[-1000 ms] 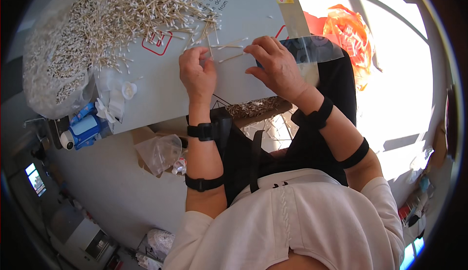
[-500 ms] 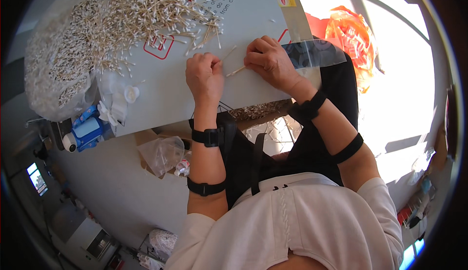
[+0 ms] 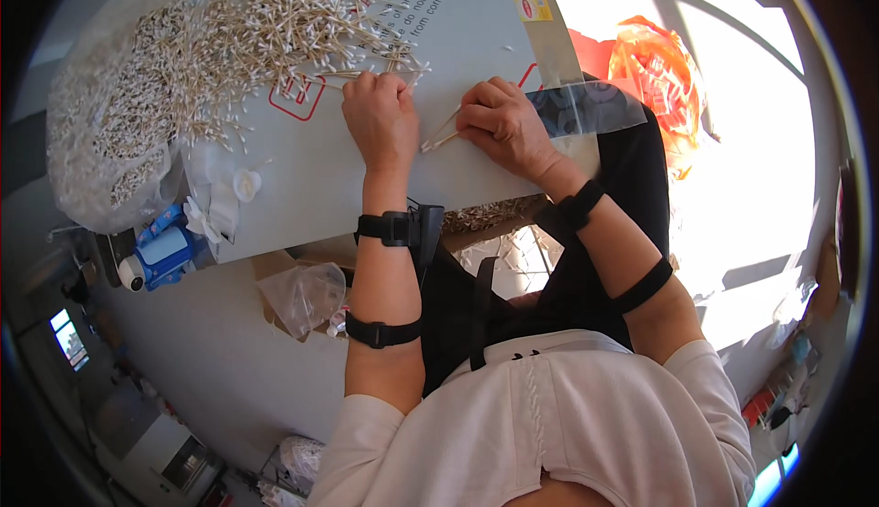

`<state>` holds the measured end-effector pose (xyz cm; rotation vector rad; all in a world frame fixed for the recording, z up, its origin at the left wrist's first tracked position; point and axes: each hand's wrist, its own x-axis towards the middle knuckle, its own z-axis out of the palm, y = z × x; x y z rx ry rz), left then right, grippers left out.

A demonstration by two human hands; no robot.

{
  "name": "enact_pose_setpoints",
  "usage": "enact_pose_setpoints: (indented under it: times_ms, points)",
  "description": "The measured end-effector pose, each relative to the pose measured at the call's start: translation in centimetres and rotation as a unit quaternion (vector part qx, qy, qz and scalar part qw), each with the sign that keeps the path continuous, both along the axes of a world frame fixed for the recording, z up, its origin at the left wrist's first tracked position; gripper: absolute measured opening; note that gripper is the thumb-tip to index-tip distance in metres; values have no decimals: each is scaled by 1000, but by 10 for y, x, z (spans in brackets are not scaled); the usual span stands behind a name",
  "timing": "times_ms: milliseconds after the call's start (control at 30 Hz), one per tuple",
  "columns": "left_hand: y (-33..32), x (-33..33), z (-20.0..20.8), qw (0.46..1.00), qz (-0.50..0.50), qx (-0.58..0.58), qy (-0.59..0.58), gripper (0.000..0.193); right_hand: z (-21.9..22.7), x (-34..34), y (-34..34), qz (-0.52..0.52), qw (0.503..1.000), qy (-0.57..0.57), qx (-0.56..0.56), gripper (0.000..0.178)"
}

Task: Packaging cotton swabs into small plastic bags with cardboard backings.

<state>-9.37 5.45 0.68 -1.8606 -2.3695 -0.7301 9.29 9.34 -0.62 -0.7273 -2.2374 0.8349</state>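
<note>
White-tipped wooden cotton swabs (image 3: pixel 275 31) lie heaped at the far left of the pale grey board (image 3: pixel 458 59). Since a second ago the left hand (image 3: pixel 383 118) has slid farther out to the heap's near edge, palm down, fingers curled together over loose swabs. The right hand (image 3: pixel 502 124) pinches a small bundle of swabs (image 3: pixel 439 134) beside the clear plastic bag (image 3: pixel 586 109).

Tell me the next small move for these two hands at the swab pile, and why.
Probably slide the left hand forward to rake a few more cotton swabs off the pile's edge. Its fingertips already sit there, while the right hand pinches only a small bunch of swabs beside the clear bag.
</note>
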Motion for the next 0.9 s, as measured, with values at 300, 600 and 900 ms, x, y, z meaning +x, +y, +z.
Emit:
enact_pose_setpoints:
  times_ms: [300, 600, 900]
  points:
    - [-7, 5, 3, 995, -22, 70, -65, 18, 1, 2, 0, -1, 1000, 8, 2, 11]
    - [10, 1, 10, 991, -127, -49, -14, 17, 4, 3, -5, -51, 997, 43, -36, 37]
    - [2, -15, 11, 989, 94, -85, -76, 18, 3, 5, -3, -51, 996, 53, -56, 33]
